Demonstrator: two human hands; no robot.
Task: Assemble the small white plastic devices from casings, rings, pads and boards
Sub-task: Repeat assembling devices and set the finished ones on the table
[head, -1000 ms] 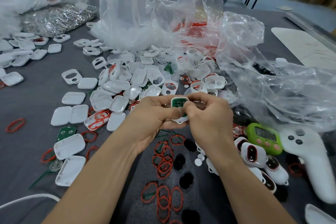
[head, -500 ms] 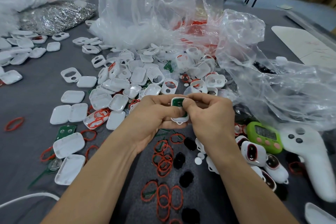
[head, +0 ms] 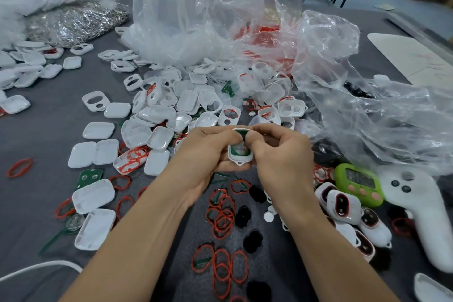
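Both hands hold one small white casing (head: 240, 155) with a green board seated inside it, at the centre of the view. My left hand (head: 206, 152) grips the casing from the left and underneath. My right hand (head: 282, 154) pinches its top right edge, thumb pressing on the board. Loose white casings (head: 157, 115) lie heaped behind the hands. Red rings (head: 221, 218) and black pads (head: 242, 216) lie on the grey table below my wrists. Finished devices (head: 343, 206) sit at the right.
Crumpled clear plastic bags (head: 245, 32) fill the back and right. A green timer (head: 359, 182) and a white controller (head: 421, 206) lie at the right. Flat white lids (head: 93, 195) and a green board (head: 89, 176) lie at the left. A white cable (head: 41, 267) crosses the lower left.
The casing has tilted so its lower half with the board shows more between my thumbs. Both hands stay in the same place.
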